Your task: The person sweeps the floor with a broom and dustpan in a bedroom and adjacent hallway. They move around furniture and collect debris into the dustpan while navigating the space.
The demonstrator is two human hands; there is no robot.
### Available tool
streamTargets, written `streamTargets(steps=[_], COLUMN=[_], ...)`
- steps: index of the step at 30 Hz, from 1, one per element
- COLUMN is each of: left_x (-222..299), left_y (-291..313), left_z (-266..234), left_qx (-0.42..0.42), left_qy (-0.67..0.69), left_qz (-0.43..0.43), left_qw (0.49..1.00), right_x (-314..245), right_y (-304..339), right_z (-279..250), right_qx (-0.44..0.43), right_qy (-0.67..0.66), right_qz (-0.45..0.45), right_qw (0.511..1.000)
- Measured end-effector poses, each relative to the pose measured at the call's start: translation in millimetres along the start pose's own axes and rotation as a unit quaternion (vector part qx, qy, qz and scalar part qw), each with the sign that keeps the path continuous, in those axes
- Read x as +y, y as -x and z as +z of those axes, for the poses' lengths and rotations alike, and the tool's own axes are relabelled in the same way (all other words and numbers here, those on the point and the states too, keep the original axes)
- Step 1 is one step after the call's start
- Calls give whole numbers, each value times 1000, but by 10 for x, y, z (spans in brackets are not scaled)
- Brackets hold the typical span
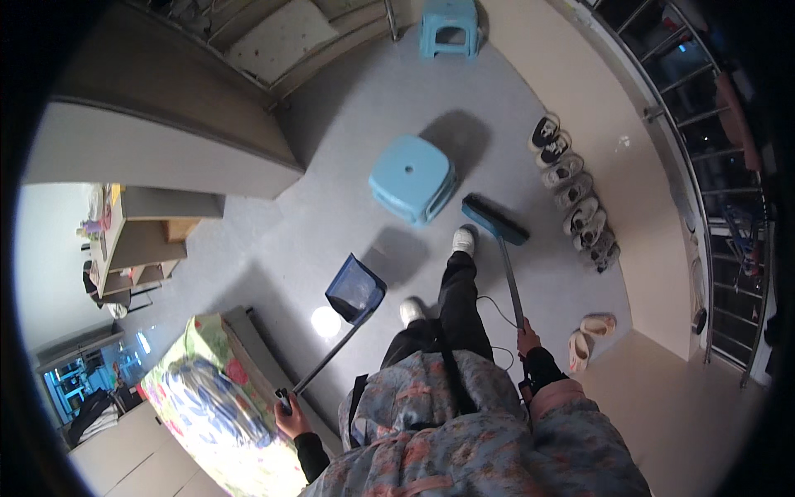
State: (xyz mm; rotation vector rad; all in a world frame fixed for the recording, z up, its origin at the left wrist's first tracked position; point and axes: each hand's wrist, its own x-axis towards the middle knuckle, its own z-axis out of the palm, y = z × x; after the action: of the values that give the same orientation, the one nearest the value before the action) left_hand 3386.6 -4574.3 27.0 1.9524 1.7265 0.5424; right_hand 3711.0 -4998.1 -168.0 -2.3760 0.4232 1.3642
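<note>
My left hand is closed round the grip of a long-handled dustpan. The blue pan of this dustpan is at the floor, left of my feet. In my right hand is the handle of a broom, fingers wrapped round it. Its blue head with dark bristles lies just beyond my forward foot in a white shoe. A light blue plastic stool stands on the floor ahead, between the dustpan and the broom head and farther off.
Several shoes line the wall on the right, with a pair of pale slippers nearer me. Another blue stool stands at the far end. Left are a bed with floral bedding, a shelf unit and a large cabinet.
</note>
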Motion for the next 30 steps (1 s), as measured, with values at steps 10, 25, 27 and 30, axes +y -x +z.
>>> streamTargets(steps=[10, 25, 27, 30], left_x=[-602, -422, -464, -616], left_y=[231, -35, -119, -321], left_z=[-470, -721, -748, -778], left_qx=[6, 29, 41, 55], left_qy=[-122, -115, -101, -66], left_qz=[-17, -93, -101, -117], left_qw=[992, 989, 989, 989], right_x=[167, -547, -593, -603], right_y=[930, -114, -121, 4], right_z=[105, 191, 375, 736], right_qx=[-48, 64, 60, 60], right_qy=[-199, -225, -211, -198], right_qz=[5, 28, 45, 44], right_qw=[979, 972, 975, 977])
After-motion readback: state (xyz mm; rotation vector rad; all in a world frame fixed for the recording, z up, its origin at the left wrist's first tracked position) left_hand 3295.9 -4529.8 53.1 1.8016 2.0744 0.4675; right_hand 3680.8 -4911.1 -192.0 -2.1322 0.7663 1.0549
